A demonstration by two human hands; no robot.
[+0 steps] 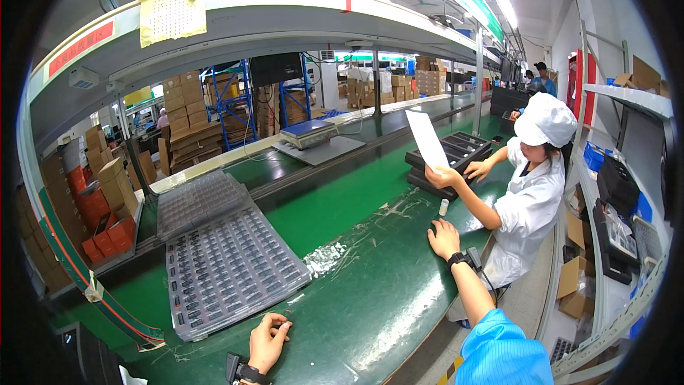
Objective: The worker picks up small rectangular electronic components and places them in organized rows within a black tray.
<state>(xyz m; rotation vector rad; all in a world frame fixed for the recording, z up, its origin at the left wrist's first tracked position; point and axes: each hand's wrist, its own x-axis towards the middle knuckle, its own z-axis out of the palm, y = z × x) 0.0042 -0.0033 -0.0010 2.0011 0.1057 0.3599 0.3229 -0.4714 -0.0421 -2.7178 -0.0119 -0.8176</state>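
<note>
The clear tray (235, 264) of small dark parts lies on the green bench (385, 285), and the left hand (268, 342) rests just in front of its near edge. That hand's fingers are loosely curled, thumb close to the forefinger; whether they pinch some tiny thing I can't tell from this view. The right hand (444, 239) lies palm down, fingers a little spread and holding nothing, well to the right of the tray, with a small white bottle (444, 207) just beyond it. Good handling here, I'd judge, means keeping the left wrist low and clear of the tray's edge — a nudge could jostle the parts in their pockets. If the tray must shift, both hands should support it evenly — thin plastic like this probably flexes.
</note>
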